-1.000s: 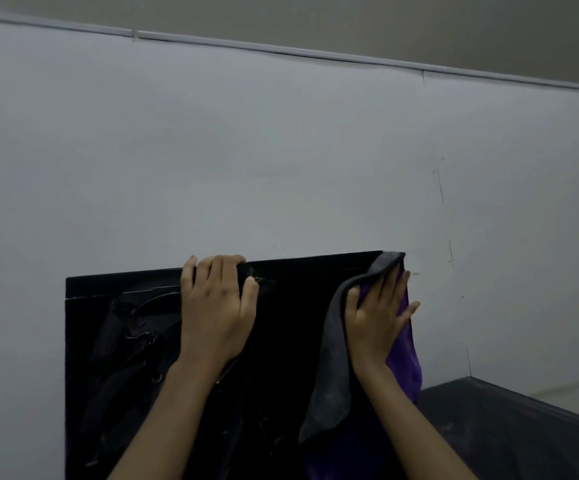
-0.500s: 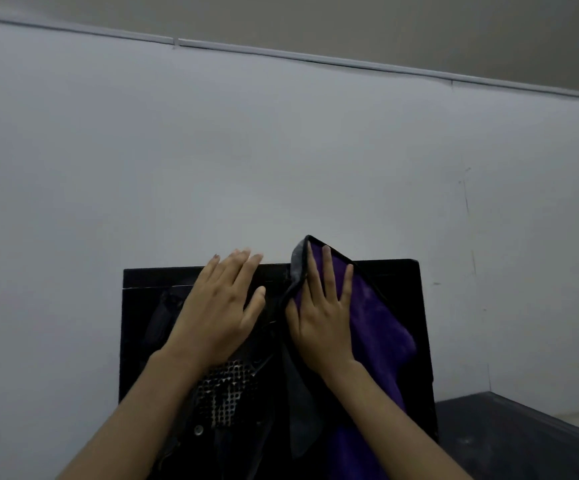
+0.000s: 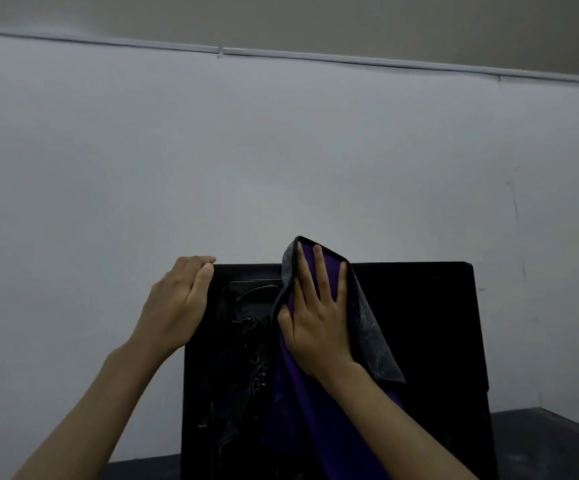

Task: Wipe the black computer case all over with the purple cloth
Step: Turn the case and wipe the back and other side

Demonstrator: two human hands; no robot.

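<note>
Black computer case (image 3: pixel 419 341): upright on the dark worktop (image 3: pixel 551 445), just in front of a pale wall (image 3: pixel 281 150). Broad near face turned toward the camera, with internal parts dimly visible behind its left half.

Left hand (image 3: pixel 177 303): grip curled over the top left corner of the case, fingers hooked behind the upper edge, thumb on the near side. Probable purpose: bracing against tipping or sliding under wiping pressure.

Right hand (image 3: pixel 315 327): grip spread, fingers straight and apart, palm pressing the purple cloth (image 3: pixel 291 410) flat against the upper middle of the near face. Probable purpose: even pressure over a wide patch.

Purple cloth: grey reverse side folded up beside the fingers, upper corner standing above the top edge of the case, remainder hanging down the face beneath the forearm.

Step in hand, by judgement: wiping of the near face close to the top edge. Right half of the face, top and sides: wiped or not, impossible to tell.
</note>
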